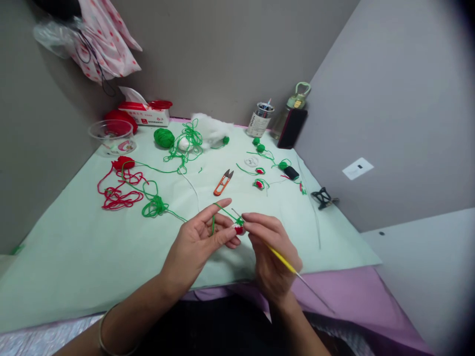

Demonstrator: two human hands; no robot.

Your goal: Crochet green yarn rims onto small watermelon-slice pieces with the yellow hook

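Note:
Between the thumb and fingers of my left hand [206,230] is a small crochet piece [238,229] in red, white and green. Green yarn [227,212] loops over my raised left index finger and runs down to the piece. My right hand [272,247] grips a crochet hook [281,259] with a yellow handle, its metal tip up beside the green edge of the piece. Past my hands lie orange thread snips [221,184], blades pointing away. Two small red, white and green pieces [260,184] rest to the right of the snips.
Tangled red yarn [120,195] and a green yarn bundle [155,206] lie left. Behind are a green yarn ball [164,138], white stuffing [213,129], a clear tub [111,138] and a tissue box [148,116]. A can [260,121], bottle [297,99] and phone [292,128] stand back right.

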